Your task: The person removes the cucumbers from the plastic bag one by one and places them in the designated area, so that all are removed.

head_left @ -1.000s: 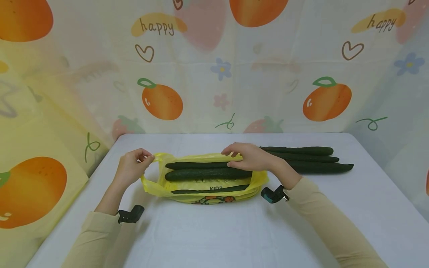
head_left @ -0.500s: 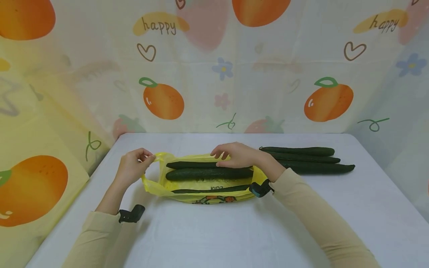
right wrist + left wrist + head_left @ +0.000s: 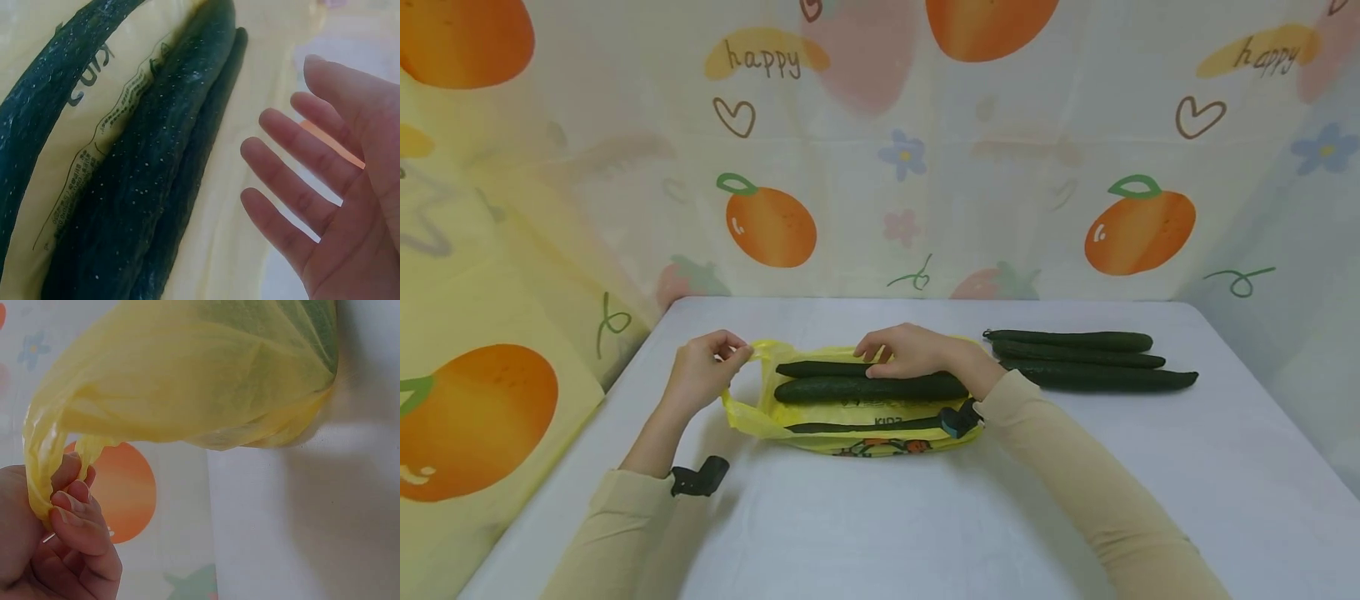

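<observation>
A yellow plastic bag [image 3: 756, 423] lies on its side on the table, its mouth spread toward me. My left hand [image 3: 703, 371] pinches the bag's handle loop at the left end; in the left wrist view the thumb and fingers [image 3: 81, 528] close round the twisted handle [image 3: 40, 462]. Inside the bag are three dark green cucumbers: a thick one [image 3: 850, 389], a thinner one [image 3: 812, 369] behind it and one near the front rim [image 3: 850, 427]. Over the rear pair hovers my right hand [image 3: 906, 350], and the right wrist view shows its fingers [image 3: 300, 200] spread apart, holding nothing.
Three more cucumbers [image 3: 1097, 375] lie side by side on the white table [image 3: 850, 533], right of the bag. A printed cloth [image 3: 955, 167] hangs behind the table and along both sides. A black camera sits on each wrist.
My right hand has moved left over the bag, from its right end toward the middle of the cucumbers inside. The left hand keeps its pinch on the handle. The head view has shifted slightly.
</observation>
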Motion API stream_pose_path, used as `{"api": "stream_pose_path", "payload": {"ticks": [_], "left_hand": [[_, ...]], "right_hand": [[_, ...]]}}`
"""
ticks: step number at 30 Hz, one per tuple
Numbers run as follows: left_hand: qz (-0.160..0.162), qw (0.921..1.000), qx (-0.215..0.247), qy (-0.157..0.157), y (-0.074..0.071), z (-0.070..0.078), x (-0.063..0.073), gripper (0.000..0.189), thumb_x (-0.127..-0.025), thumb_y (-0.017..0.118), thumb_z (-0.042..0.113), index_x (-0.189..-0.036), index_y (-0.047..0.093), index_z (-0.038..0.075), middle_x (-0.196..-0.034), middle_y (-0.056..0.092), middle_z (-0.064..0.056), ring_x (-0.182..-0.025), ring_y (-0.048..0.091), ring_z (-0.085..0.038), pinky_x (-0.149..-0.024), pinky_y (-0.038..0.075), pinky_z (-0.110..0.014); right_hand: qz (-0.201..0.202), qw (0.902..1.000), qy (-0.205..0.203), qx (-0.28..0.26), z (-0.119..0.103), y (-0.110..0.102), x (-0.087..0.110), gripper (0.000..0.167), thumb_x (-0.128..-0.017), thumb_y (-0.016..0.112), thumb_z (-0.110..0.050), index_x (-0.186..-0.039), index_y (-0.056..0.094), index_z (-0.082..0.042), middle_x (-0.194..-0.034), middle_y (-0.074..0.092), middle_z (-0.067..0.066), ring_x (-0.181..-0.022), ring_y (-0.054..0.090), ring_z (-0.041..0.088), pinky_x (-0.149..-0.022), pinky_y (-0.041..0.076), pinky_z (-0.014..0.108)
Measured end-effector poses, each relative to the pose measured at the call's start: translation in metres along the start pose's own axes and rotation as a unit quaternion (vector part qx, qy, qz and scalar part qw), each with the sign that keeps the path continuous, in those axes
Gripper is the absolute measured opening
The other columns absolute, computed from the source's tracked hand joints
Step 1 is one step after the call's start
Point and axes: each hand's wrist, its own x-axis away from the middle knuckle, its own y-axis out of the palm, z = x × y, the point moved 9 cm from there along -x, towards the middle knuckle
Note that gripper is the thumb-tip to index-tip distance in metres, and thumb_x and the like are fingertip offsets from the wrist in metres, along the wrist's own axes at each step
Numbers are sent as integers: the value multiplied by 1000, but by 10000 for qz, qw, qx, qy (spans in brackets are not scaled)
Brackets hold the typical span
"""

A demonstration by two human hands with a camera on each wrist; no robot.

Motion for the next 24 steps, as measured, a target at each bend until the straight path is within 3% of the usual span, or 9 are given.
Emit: {"api": "stream_pose_path", "payload": {"ticks": [7, 17, 24], "left_hand": [[-62, 10000, 24, -56, 2, -2, 0, 17, -88, 60, 20, -87, 64, 3, -66, 58, -7, -52, 49, -14, -43, 39, -26], [-103, 9998, 70, -123, 4, -5, 0, 17, -89, 60, 20, -87, 64, 4, -66, 57, -7, -49, 49, -11, -43, 39, -26], [-124, 9997, 99, -158, 4, -5, 0, 17, -89, 60, 20, -88, 64, 3, -67, 57, -7, -49, 49, -12, -43, 40, -26]], "right_hand": [[-10, 10000, -58, -40, 6, 9, -7, 34, -91, 57, -21, -122, 56, -7, -113, 63, 9, -97, 62, 18, -85, 48, 27], [-14, 9997, 147, -182, 21, 27, -10, 32, -92, 57, -22, -123, 56, -13, -115, 61, 1, -101, 61, 13, -84, 48, 24], [62, 9998, 158, -80, 22, 29, -10, 34, -92, 57, -23, -123, 56, -11, -117, 60, 2, -102, 59, 13, -85, 47, 25]]}}
